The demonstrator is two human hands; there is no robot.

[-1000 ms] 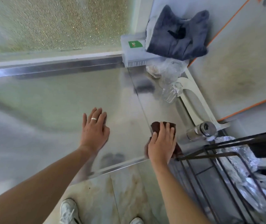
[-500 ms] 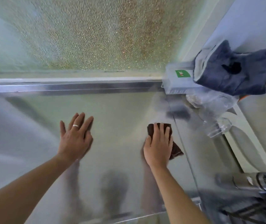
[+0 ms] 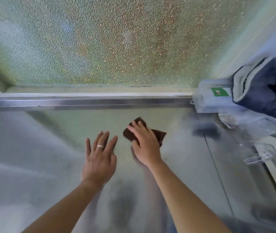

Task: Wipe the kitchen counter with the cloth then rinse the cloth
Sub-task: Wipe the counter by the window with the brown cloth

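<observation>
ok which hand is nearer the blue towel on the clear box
Right. The right hand presses the brown cloth on the counter, left of the blue towel; the left hand lies farther left.

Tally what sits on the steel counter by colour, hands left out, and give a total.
Brown: 1, the cloth under the right hand.
Dark blue: 1, the towel heaped on the box.
Clear: 2, the plastic box with a green label, and the crumpled plastic wrap beside it.
Total: 4.
</observation>
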